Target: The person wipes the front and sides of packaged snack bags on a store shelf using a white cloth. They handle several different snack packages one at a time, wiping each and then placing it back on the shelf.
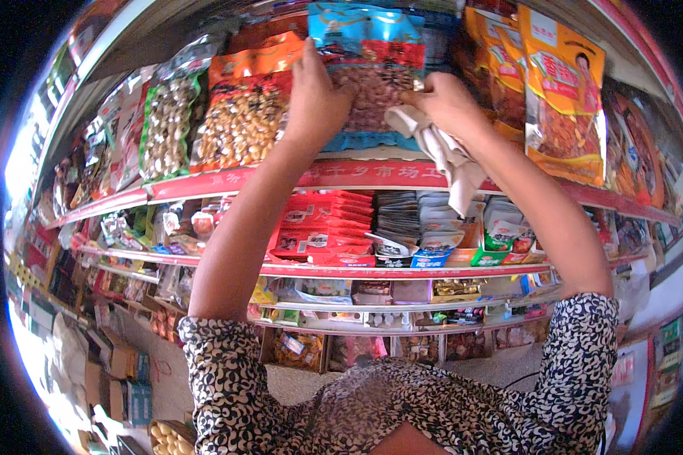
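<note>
On the upper shelf stands a blue and red snack bag with a clear window (370, 96). My left hand (319, 94) is at its left side, the thumb over its front and the fingers pointing up along its edge. At its right side is my right hand (444, 102), with a pale cloth (438, 145) hanging from it; those fingers touch or nearly touch the bag. An orange and red bag of nuts or beans (245, 114) stands left of my left hand. To the right of my right hand is an orange bag of dried snack (566, 102).
A red shelf edge (375, 175) runs below the bags. The shelf beneath holds red packets (324, 227) and rows of grey packets (397, 213). Lower shelves carry more boxed snacks. Cardboard boxes (124, 355) and a box of eggs or similar (171, 438) stand at lower left.
</note>
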{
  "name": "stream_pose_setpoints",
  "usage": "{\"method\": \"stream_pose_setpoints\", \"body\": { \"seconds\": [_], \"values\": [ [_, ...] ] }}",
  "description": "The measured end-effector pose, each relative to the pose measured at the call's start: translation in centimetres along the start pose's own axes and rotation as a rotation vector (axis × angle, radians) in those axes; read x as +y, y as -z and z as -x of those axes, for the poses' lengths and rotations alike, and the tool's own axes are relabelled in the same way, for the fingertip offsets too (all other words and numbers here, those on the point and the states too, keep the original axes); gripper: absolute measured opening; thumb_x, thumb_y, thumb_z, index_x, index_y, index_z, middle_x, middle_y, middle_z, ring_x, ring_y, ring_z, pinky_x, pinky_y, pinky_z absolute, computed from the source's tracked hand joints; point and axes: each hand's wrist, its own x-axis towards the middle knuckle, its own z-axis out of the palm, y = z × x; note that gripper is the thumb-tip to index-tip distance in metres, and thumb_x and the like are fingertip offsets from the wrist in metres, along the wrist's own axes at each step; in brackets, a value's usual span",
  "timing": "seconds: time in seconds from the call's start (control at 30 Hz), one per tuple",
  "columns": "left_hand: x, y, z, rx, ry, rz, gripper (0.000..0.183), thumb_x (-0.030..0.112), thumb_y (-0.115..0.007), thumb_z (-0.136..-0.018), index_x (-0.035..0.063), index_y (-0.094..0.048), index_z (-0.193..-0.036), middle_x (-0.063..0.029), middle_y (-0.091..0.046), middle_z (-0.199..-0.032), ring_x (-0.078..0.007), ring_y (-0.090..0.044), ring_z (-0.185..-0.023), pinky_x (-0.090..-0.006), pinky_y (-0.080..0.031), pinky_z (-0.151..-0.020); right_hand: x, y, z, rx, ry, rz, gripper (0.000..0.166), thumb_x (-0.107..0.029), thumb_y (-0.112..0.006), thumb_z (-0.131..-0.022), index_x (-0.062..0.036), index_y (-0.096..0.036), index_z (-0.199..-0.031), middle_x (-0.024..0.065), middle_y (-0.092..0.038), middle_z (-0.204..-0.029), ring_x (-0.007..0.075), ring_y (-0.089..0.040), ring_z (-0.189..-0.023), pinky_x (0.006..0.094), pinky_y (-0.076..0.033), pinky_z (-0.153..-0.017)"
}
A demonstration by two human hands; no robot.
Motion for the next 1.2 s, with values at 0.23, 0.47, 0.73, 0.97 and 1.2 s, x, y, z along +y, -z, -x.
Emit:
{"method": "stream_pose_setpoints", "body": {
  "seconds": [0.23,0.47,0.73,0.97,1.2],
  "values": [
    [1.5,1.4,0.4,0.016,-0.21,-0.097,0.046,0.009,-0.066,-0.073,0.005,-0.058,-0.118,-0.0192,-0.05,-0.129,-0.0357,-0.048,-0.119,-0.0415,-0.042,-0.098,-0.6,0.0,-0.2,0.009,0.047,0.149,0.046,-0.041,-0.069,-0.077,0.0026,-0.067,-0.089,0.0249,-0.066,-0.08,0.035,-0.067,-0.075,0.0439,-0.05,-0.066],
    [3.6,3.6,2.4,-0.426,-0.202,-0.087,0.055,0.009,-0.074,-0.064,0.0088,-0.061,-0.118,-0.0154,-0.052,-0.129,-0.0343,-0.048,-0.119,-0.0403,-0.04,-0.1,-1.3,-0.4,-1.0,0.054,0.115,0.201,0.051,-0.045,-0.07,-0.074,0.0048,-0.066,-0.085,0.0255,-0.065,-0.078,0.0366,-0.066,-0.076,0.0437,-0.051,-0.07],
    [2.1,3.6,2.5,-0.446,-0.202,-0.116,0.062,0.005,-0.076,-0.06,0.0094,-0.06,-0.12,-0.0141,-0.046,-0.136,-0.0337,-0.042,-0.125,-0.0407,-0.036,-0.105,-1.3,1.0,-3.0,-0.105,0.055,0.051,0.072,-0.058,-0.073,-0.067,0.0121,-0.065,-0.083,0.0266,-0.065,-0.077,0.0302,-0.067,-0.071,0.0394,-0.052,-0.067],
    [1.6,3.1,2.8,-0.41,-0.161,-0.008,0.066,0.0,-0.073,-0.058,0.0085,-0.059,-0.121,-0.0155,-0.045,-0.136,-0.0334,-0.04,-0.128,-0.0393,-0.032,-0.108,-1.6,-0.7,-2.3,-0.067,0.051,0.121,0.071,-0.053,-0.074,-0.069,0.0129,-0.064,-0.092,0.0273,-0.066,-0.083,0.0315,-0.067,-0.074,0.0387,-0.051,-0.068],
    [2.1,3.6,3.0,-0.371,-0.143,-0.016,0.059,0.009,-0.077,-0.063,0.0068,-0.059,-0.12,-0.0166,-0.046,-0.135,-0.0342,-0.04,-0.127,-0.0406,-0.033,-0.107,-1.5,6.4,4.9,0.104,0.179,-0.207,0.056,-0.033,-0.071,-0.081,0.0067,-0.057,-0.117,0.0171,-0.067,-0.103,0.0175,-0.065,-0.087,0.0286,-0.052,-0.07]
  ]
}}
